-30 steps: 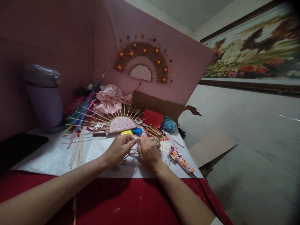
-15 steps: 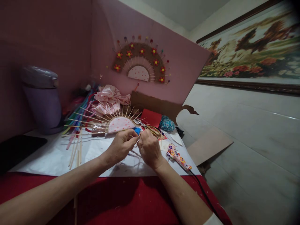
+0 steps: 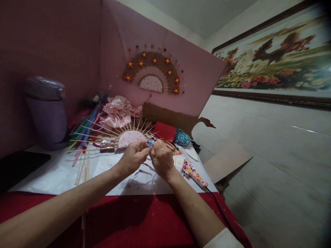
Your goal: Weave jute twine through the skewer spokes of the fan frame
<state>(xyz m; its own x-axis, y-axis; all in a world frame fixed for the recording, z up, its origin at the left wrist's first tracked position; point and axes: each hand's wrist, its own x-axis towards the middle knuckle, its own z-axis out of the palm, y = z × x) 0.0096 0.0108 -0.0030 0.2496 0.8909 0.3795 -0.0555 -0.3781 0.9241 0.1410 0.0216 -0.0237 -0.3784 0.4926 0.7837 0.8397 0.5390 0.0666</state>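
My left hand [image 3: 134, 155] and my right hand [image 3: 161, 157] meet over the white sheet, fingertips pinched close together. What they pinch is too small and too hidden to make out. A thin greyish strand of yarn [image 3: 148, 166] shows just under the fingers. Right behind my left hand lies a half-round piece [image 3: 131, 138] covered in pink-dotted cloth, with thin wooden sticks [image 3: 94, 127] fanning out from its curved edge. A bit of blue [image 3: 149, 143] peeks out behind the fingertips. A small dark thing [image 3: 144, 172] lies on the sheet below the hands.
At right lies a flower-patterned glue gun [image 3: 193, 174] with a black cord. Behind are blue yarn [image 3: 181, 137], red sheet [image 3: 164, 132], cardboard [image 3: 169, 119] and crumpled cloth [image 3: 119, 106]. A purple tumbler [image 3: 47, 113], loose sticks [image 3: 82, 168] and black phone-like slab [image 3: 23, 168] sit left.
The whole view has shifted slightly. My hands stay pinched together; the pale strand seen between the fingers before is now hidden. The small dark thing on the sheet has come into sight.
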